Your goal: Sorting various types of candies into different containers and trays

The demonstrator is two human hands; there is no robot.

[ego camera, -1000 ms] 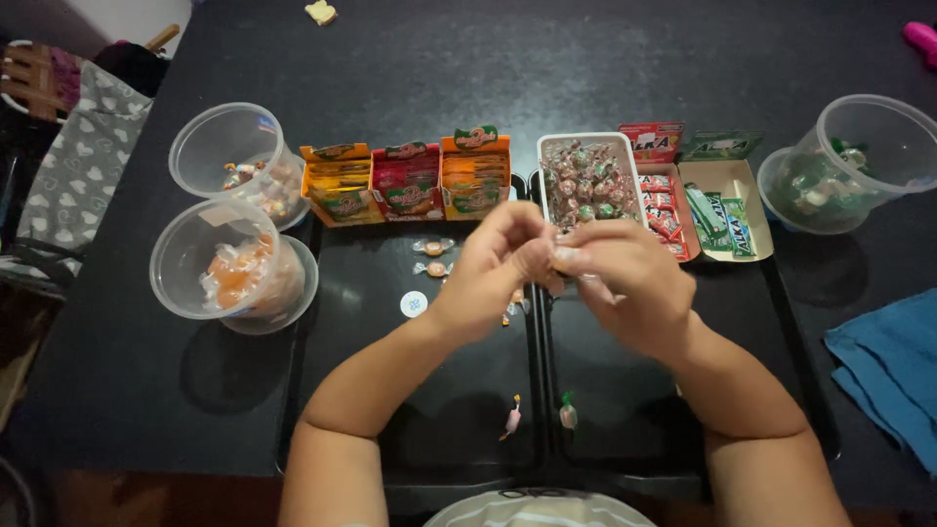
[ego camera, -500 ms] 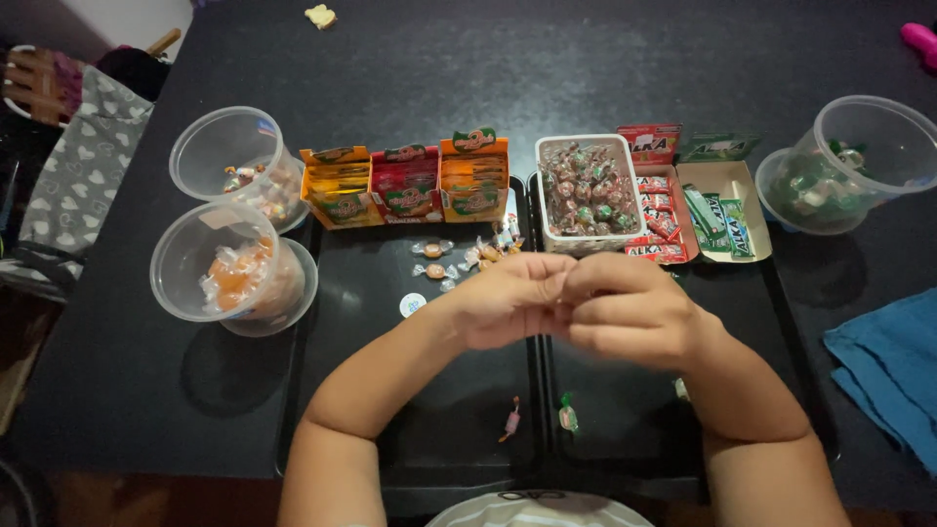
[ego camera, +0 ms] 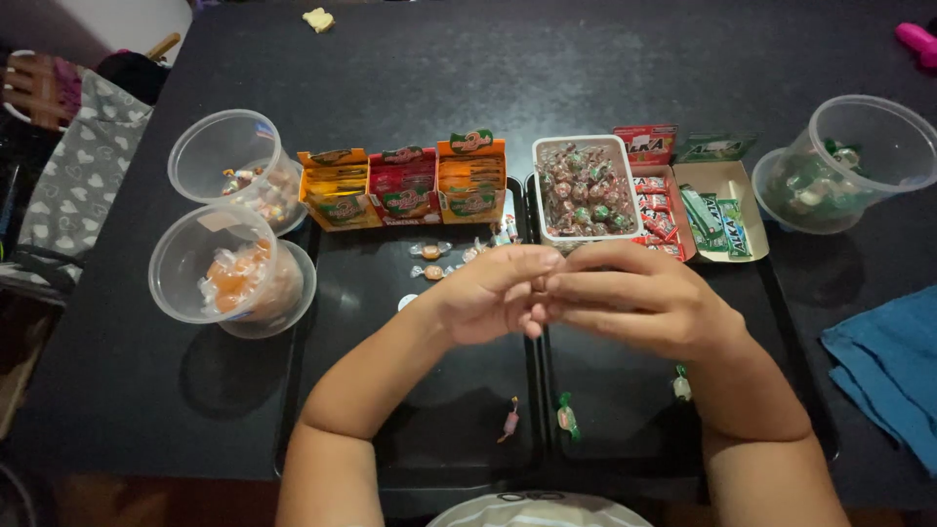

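my left hand [ego camera: 493,293] and right hand [ego camera: 639,298] meet fingertip to fingertip over the two black trays [ego camera: 459,439], pinching something too small to tell, just below the white rectangular tub of wrapped candies [ego camera: 586,187].

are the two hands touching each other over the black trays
Touching. The head view shows the left hand and right hand pressed together fingertip to fingertip, with no gap between them, above the seam of the two black plastic trays.

Two tubs [ego camera: 232,263] left of the trays [ego camera: 459,429]; candy boxes [ego camera: 405,185] behind the hands [ego camera: 586,293]; one tub [ego camera: 849,161] right
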